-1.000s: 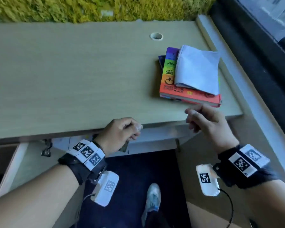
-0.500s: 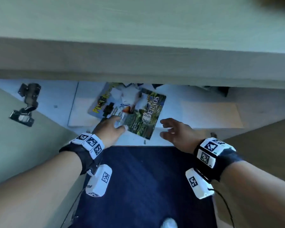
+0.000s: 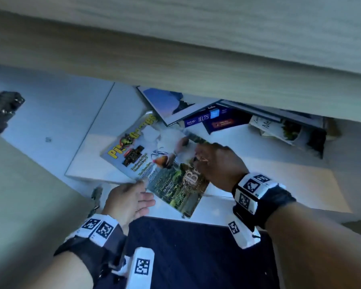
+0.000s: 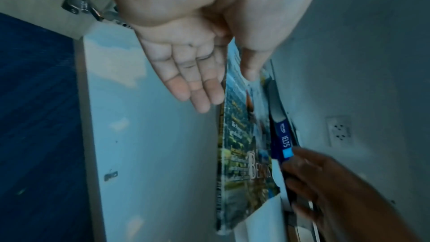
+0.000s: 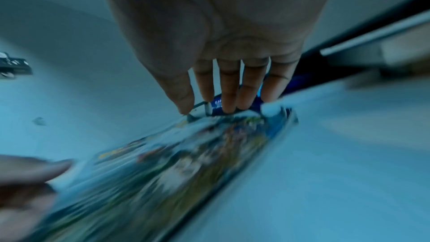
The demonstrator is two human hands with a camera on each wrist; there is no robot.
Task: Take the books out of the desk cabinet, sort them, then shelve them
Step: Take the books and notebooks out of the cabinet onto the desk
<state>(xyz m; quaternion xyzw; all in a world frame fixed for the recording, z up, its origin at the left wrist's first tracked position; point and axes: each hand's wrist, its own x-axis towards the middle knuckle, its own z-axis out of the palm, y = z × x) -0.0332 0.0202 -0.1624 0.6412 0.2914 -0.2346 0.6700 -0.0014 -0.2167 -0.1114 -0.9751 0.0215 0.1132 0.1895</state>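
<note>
A green landscape magazine [image 3: 179,190] lies on the white cabinet shelf [image 3: 258,170], overlapping a magazine with a yellow title [image 3: 129,151]. Behind them a blue IELTS book [image 3: 202,118] and a book with a sky cover [image 3: 165,101] lie flat. My right hand [image 3: 206,157] rests over the green magazine, its fairly straight fingertips [image 5: 228,108] at the far edge by the IELTS book [image 4: 285,141]. My left hand [image 3: 143,188] is at the near left corner. Its fingers [image 4: 197,89] are straight on one side of the magazine's edge [image 4: 224,117], the thumb on the other.
The desk's front edge [image 3: 175,59] hangs low over the cabinet opening. The cabinet door [image 3: 29,205] with its hinge [image 3: 0,113] stands open on the left. Another magazine [image 3: 279,130] lies at the back right. Dark blue carpet [image 3: 186,247] is below; a wall socket [image 4: 339,132] is behind.
The view dropped from the desk top to the cabinet below. My right hand moved onto the green magazine's far edge; my left hand slid from its cover to the near corner.
</note>
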